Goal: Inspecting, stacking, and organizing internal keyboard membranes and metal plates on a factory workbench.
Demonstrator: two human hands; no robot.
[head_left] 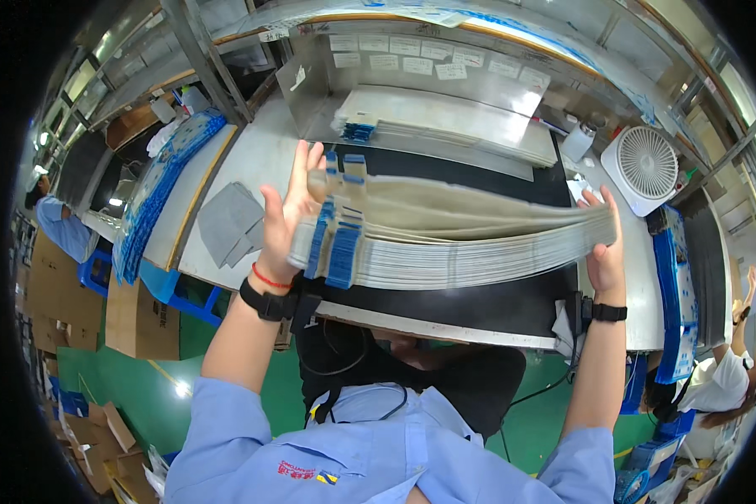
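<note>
A thick stack of long, thin, pale flexible strips [462,262] with blue bands near one end is raised over the black bench mat [445,311]. Its middle bows downward, and the upper strips gape apart from the lower ones. My left hand [286,223] supports the blue-banded end against its palm, fingers pointing up. At the other end my right hand [606,256] grips the strips' tips, thumb on the near side. Slight blur hides the finer detail at the blue bands. Behind lies a second pile of similar strips [454,118], blue-ended too, against a metal back plate.
Grey cloths [229,223] lie on the bench at the left. A white fan [643,168] and a small bottle [578,141] stand at the back right. Blue-edged stacks [164,189] flank the bench. Other people sit at far left [59,223] and far right [722,382].
</note>
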